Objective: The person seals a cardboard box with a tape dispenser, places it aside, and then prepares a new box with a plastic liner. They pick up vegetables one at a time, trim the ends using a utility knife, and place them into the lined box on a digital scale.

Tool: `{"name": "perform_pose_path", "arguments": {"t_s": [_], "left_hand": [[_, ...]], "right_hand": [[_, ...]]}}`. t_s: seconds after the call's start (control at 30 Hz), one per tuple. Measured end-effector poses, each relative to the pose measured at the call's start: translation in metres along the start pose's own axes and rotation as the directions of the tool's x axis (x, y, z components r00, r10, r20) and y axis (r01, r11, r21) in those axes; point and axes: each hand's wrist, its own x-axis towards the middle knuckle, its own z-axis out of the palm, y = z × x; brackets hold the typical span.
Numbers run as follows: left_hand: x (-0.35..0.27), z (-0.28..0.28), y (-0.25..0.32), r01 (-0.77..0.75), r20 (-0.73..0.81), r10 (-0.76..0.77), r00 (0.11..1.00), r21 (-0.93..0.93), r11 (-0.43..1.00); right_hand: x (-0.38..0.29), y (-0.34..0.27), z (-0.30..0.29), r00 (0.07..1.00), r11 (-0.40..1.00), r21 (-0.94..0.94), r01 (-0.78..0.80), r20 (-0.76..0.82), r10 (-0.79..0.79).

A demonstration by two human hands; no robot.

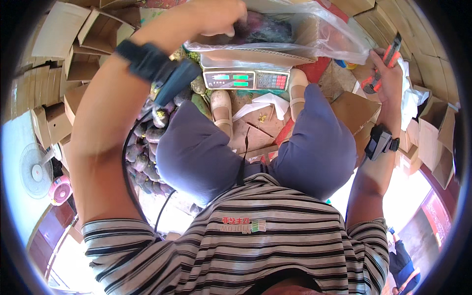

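Note:
My left hand [221, 18], blurred, reaches over an open cardboard box [258, 56] at the top centre; whether it grips anything is unclear. Dark purple oblong produce [271, 31] lies in the box, inside a clear plastic liner [341, 40]. At the upper right my right hand [389, 75] holds a red-and-black hand tool [391, 55], seemingly a utility knife, while its fingertips touch the liner's edge. Under the box stands a digital scale [246, 80] with lit green displays and a keypad.
A pile of purple produce [142, 162] lies left of my legs. Cardboard boxes [101, 31] stand at both sides. White paper [271, 105] and flattened cardboard [354, 110] lie on the floor. A fan [37, 170] stands far left; another person [403, 263] is at lower right.

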Motion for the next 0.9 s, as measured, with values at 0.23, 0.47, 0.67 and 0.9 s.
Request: {"name": "perform_pose_path", "arguments": {"t_s": [0.23, 0.47, 0.67, 0.9], "left_hand": [[-0.170, 0.008, 0.009, 0.449, -0.497, -0.513, 0.700, -0.251, 0.857], [-0.278, 0.169, 0.032, 0.689, -0.265, -0.866, 0.424, -0.526, 0.498], [-0.305, 0.245, 0.068, 0.697, -0.376, -0.849, 0.371, -0.491, 0.523], [-0.306, 0.262, 0.085, 0.610, -0.065, -0.975, 0.212, -0.771, 0.184]], "right_hand": [[-0.021, -0.004, -0.032, 0.998, 0.996, 0.091, 0.000, -0.069, 0.006], [-0.049, -0.022, -0.025, 0.998, 0.995, 0.099, 0.024, -0.052, -0.019], [-0.056, -0.029, -0.019, 0.998, 0.994, 0.108, 0.016, 0.063, -0.022], [-0.059, -0.029, -0.011, 0.999, 0.992, 0.118, 0.033, 0.036, -0.038]]}}
